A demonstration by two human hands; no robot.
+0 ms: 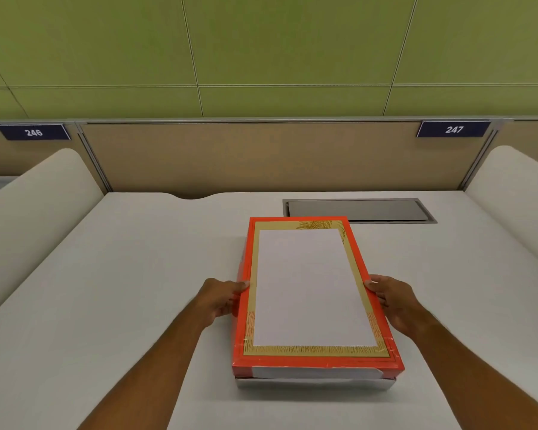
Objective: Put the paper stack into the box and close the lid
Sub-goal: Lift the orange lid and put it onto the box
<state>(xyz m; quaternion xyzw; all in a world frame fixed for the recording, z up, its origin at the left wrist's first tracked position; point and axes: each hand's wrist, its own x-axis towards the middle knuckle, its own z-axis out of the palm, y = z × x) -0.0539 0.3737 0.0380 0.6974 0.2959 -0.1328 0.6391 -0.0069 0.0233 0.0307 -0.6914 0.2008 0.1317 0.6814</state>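
Note:
An orange-red lid with a gold border sits over a white box base in the middle of the desk, slightly right. A white rectangle covers the lid's top face; I cannot tell whether it is loose paper or part of the lid. A white band, like the edge of a paper stack, shows under the lid's front rim. My left hand grips the lid's left long side and my right hand grips its right long side, thumbs on top.
The white desk has a grey cable hatch just behind the box. Rounded white dividers stand at the left and right. A tan partition with number plates 246 and 247 closes the back.

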